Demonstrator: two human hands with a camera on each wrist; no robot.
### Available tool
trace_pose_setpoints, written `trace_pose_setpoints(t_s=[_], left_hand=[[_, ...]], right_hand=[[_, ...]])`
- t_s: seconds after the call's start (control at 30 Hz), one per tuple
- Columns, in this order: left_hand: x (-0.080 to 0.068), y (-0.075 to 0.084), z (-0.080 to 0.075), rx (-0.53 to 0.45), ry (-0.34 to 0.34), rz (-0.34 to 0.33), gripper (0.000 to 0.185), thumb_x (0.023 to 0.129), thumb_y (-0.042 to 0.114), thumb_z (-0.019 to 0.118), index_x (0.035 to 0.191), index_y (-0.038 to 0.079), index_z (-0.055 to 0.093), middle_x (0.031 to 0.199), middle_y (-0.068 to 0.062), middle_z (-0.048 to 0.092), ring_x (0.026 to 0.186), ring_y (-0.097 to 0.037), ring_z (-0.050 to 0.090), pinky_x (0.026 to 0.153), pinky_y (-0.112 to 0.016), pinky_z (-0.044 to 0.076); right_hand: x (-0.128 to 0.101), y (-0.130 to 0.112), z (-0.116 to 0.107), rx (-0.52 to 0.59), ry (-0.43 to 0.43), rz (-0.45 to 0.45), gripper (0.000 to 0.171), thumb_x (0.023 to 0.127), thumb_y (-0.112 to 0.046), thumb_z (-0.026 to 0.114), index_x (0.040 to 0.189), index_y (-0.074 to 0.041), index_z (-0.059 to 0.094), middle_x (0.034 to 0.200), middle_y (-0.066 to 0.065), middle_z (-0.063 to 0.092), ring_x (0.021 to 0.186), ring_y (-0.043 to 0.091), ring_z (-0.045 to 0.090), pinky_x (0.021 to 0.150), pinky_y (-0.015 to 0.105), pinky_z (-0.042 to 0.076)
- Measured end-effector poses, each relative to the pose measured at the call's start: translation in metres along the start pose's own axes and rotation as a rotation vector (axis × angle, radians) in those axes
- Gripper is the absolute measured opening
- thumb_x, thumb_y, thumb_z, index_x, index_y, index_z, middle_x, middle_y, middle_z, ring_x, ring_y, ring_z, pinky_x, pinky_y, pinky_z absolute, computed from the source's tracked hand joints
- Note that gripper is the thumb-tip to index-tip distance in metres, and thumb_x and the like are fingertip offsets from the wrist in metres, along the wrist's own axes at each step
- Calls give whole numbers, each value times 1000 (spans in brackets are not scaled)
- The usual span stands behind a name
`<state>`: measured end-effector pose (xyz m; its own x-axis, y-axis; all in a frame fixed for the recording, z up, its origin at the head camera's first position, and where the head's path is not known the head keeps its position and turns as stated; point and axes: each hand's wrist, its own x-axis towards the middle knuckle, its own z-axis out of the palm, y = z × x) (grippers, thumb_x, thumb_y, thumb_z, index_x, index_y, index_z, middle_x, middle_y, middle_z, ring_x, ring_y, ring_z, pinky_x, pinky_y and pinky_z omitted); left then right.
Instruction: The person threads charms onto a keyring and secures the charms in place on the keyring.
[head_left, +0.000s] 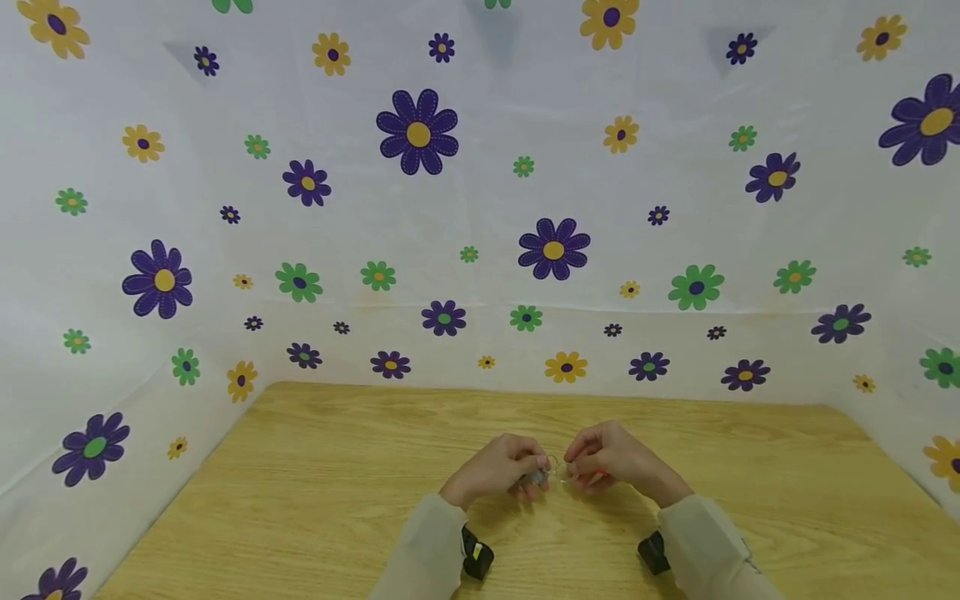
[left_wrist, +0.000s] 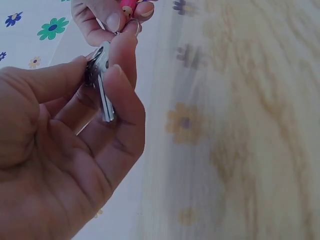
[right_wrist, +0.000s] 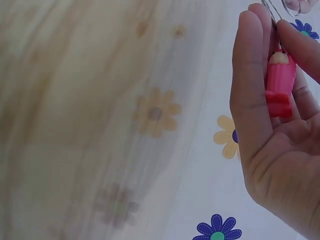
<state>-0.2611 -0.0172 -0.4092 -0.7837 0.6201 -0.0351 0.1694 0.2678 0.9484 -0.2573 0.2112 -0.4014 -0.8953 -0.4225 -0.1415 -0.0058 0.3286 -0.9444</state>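
Both hands meet just above the light wooden table (head_left: 315, 500), close to its near edge, with a keyring stretched between them. The left hand (head_left: 498, 471) pinches a small silver metal key (left_wrist: 102, 85) between thumb and curled fingers, the blade pointing down toward the palm. The right hand (head_left: 611, 458) pinches a little pink plastic figure charm (right_wrist: 279, 82) against its fingers, and a thin wire split ring (head_left: 553, 467) runs from the charm toward the key. The 2 hands are almost touching at the fingertips.

Behind the table stands a white backdrop printed with purple, green and yellow flowers (head_left: 480, 208), folded around 3 sides. A black strap sits on each wrist below pale sleeves.

The key looks light, rigid and smooth, likely slippery if held only by the flat blade, so the broader head is the safer place to grip. The ring seems springy and stiff, best worked with a fingernail at the split. The charm appears hard and light, easy to hold around its body.
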Motion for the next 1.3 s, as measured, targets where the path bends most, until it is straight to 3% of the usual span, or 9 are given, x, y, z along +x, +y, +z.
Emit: trace_pose_setpoints(t_s=[0.73, 1.0, 1.3], left_hand=[[-1, -2, 2, 27, 19, -27, 21, 106, 10, 55, 97, -2, 70, 79, -8, 71, 57, -11, 61, 51, -21, 47], [-3, -2, -4, 59, 3, 8, 22, 107, 8, 50, 99, -2, 69, 77, -1, 70, 57, -8, 62, 52, -21, 49], [-2, -5, -3, 37, 34, 5, 20, 106, 6, 53, 96, -3, 69, 78, -14, 71, 56, -10, 60, 50, -20, 43]], right_hand=[[-1, -4, 2, -3, 0, -23, 15, 93, 0, 68, 102, 12, 67, 85, 10, 72, 70, 18, 68, 66, 38, 61], [0, -6, 3, -36, -11, -51, 16, 94, 2, 64, 106, 13, 67, 85, 10, 71, 69, 18, 66, 66, 40, 61], [-1, -7, 7, -58, -54, -55, 11, 94, 5, 62, 99, 11, 69, 77, 6, 65, 66, 16, 63, 64, 39, 61]])
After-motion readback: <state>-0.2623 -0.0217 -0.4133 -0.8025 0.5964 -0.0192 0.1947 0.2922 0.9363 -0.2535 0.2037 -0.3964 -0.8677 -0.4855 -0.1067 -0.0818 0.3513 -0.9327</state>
